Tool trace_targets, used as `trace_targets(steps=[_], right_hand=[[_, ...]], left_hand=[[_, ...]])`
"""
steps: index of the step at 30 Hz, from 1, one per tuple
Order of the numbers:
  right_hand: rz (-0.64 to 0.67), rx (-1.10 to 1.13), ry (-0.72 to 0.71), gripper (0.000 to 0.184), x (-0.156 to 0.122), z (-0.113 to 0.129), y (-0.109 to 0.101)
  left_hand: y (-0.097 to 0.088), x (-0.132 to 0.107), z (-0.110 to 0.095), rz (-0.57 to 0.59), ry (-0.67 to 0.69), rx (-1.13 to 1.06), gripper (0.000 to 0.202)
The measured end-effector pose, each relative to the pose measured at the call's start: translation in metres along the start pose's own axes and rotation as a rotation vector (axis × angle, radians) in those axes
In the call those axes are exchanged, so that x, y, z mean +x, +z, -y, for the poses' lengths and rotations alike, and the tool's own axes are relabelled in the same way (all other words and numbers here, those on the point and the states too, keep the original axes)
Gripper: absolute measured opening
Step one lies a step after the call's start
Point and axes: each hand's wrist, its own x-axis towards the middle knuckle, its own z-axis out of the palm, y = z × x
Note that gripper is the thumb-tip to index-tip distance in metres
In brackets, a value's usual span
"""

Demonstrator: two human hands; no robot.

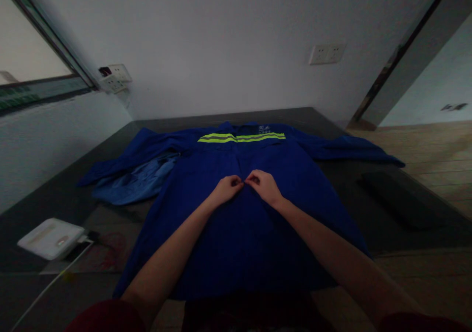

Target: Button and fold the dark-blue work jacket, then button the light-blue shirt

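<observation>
A dark blue work jacket (295,184) lies spread face up, its collar toward the wall and both sleeves stretched outward. Yellow-green reflective tape (217,138) with a grey stripe crosses its chest. My left hand (229,188) pinches the front edge of the jacket at the middle, fingertips pressed together. Close beside it, my right hand (262,184) pinches the facing edge, and the fingertips of both hands nearly meet. Whatever small fastener may lie between the fingers is too small and dark to make out.
The jacket rests on a dark table (302,115) against a white wall. Lighter blue cloth (136,182) lies under the left sleeve. A white box-shaped device (51,238) with a cable (55,278) stands at the left. A black flat object (398,199) lies at the right.
</observation>
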Motion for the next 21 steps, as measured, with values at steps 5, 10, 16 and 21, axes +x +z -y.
trace_targets(steps=[5, 10, 16, 21], right_hand=[[-0.021, 0.009, 0.030, 0.008, 0.000, -0.002, 0.001], [-0.042, 0.110, 0.081, 0.009, 0.001, -0.004, 0.003], [-0.051, 0.241, 0.175, 0.011, 0.002, -0.006, 0.006], [-0.014, 0.339, 0.240, 0.019, 0.002, -0.008, 0.008]], left_hand=[[0.000, -0.001, -0.001, -0.010, -0.011, -0.005, 0.019], [0.001, -0.004, -0.005, -0.025, -0.023, 0.048, 0.016], [0.004, -0.005, -0.006, -0.066, -0.018, 0.230, 0.013], [0.004, -0.010, -0.016, -0.083, -0.009, 0.374, 0.013]])
